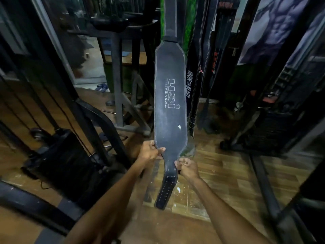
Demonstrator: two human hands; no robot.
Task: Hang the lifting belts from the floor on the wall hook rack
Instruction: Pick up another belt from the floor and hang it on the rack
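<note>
A wide black lifting belt [170, 95] with a pale USI logo hangs straight down in the middle of the view; its top runs out of frame, so the hook rack is hidden. My left hand [150, 150] pinches the belt's lower left edge where it narrows. My right hand [187, 167] grips the right edge of the narrow perforated tail just below. Behind it to the right hang a black belt lettered Iron Blast [191, 80] and another dark belt [213, 55].
A gym machine frame with a weight stack [58, 155] stands at the left. A metal stand [121, 95] is behind the belt. Another machine [277, 124] crowds the right. Wooden plank floor [219, 173] lies underfoot.
</note>
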